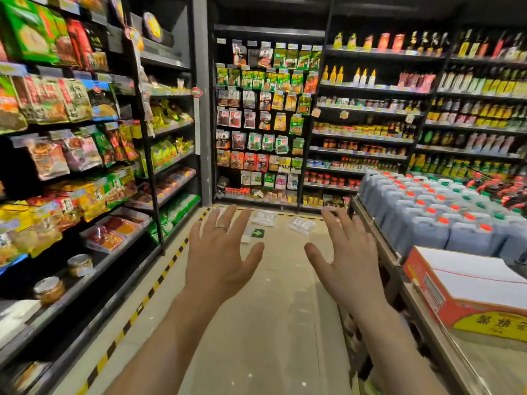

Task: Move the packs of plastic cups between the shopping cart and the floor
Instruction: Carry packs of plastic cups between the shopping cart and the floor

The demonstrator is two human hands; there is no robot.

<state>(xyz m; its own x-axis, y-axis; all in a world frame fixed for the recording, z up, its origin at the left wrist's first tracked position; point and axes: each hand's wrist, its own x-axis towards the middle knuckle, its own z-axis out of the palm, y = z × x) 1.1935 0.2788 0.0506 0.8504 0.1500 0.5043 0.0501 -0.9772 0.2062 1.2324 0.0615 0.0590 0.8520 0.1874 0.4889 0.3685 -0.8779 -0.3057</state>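
Observation:
Clear packs of plastic cups lie on the beige floor far down the aisle: one pack (264,218) in the middle, another (301,225) to its right, and a third (247,234) partly hidden behind my left hand. My left hand (219,256), a ring on one finger, is held out in front of me with fingers spread and holds nothing. My right hand (346,260) is raised the same way beside it, fingers straight and empty. Both hands are well short of the packs. No shopping cart is in view.
Shelves of snack bags (71,155) line the left side behind a yellow-black floor stripe (159,277). On the right a low metal display (385,252) carries jugs (445,212) and an orange-white carton (467,289). Hanging packets and sauce bottles fill the back wall.

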